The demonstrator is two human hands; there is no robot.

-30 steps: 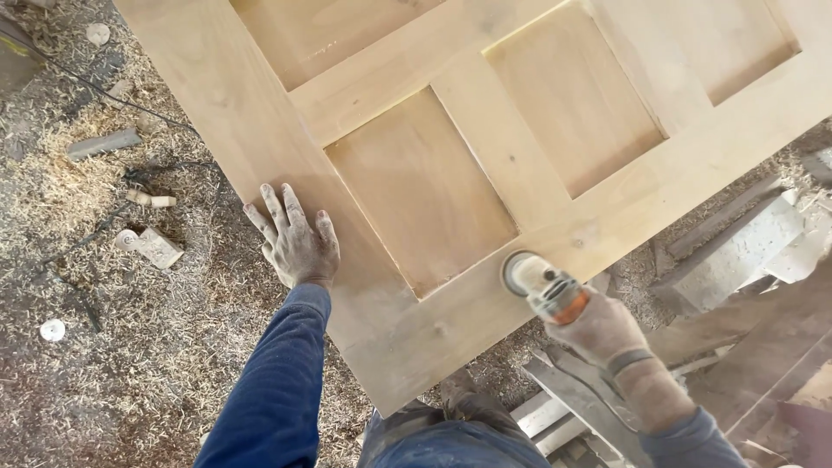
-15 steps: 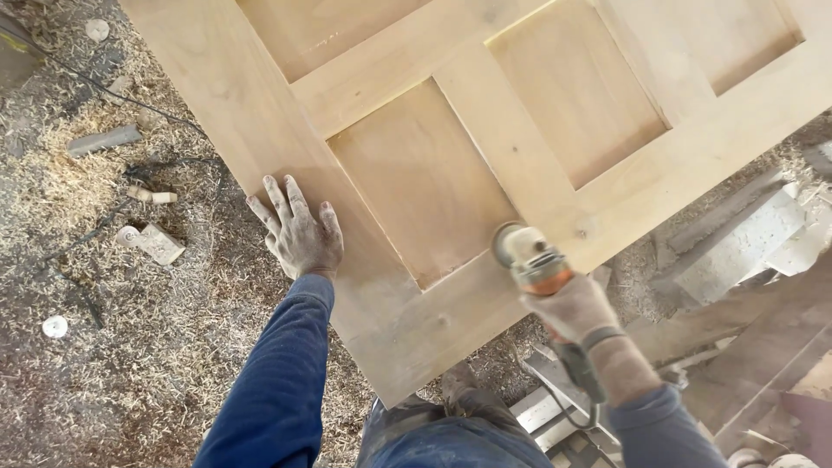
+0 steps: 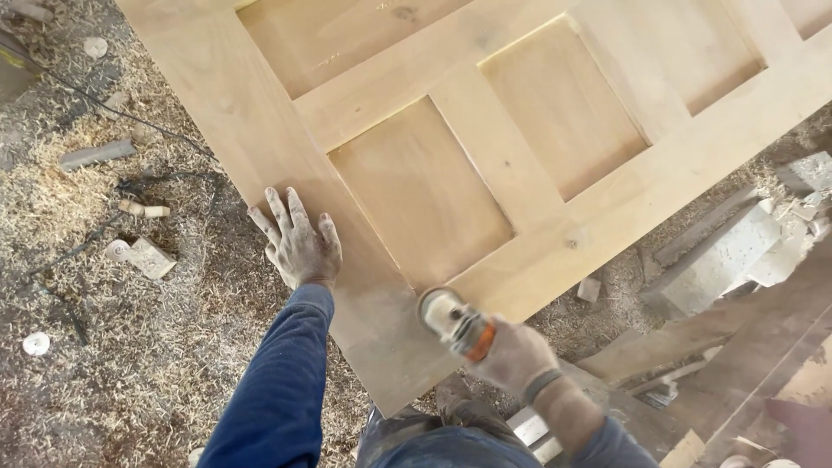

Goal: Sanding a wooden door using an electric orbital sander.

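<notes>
Right hand (image 3: pixel 518 357) was wrapped tight around an angle grinder (image 3: pixel 457 324), orange collar showing, disc end blurred, sitting on the near corner of the panelled wooden door (image 3: pixel 537 225), just inside the bottom rail edge. Left hand (image 3: pixel 299 245) lay flat, fingers spread wide, palm down on the door's left stile, holding nothing; fingertips reached the outer edge. Blue sleeve (image 3: pixel 277 390) ran back toward the camera. Door lay flat and skewed, near corner pointing at the person, recessed panels beyond the grinder, far end cut off by frame. Left of the stile edge: open floor covered in wood shavings (image 3: pixel 95 286), small offcut blocks (image 3: pixel 152 257), a dark cable (image 3: pixel 113 108). Right of the door: a concrete block (image 3: pixel 719 260) and planks (image 3: pixel 693 338) close by, little free space there.
</notes>
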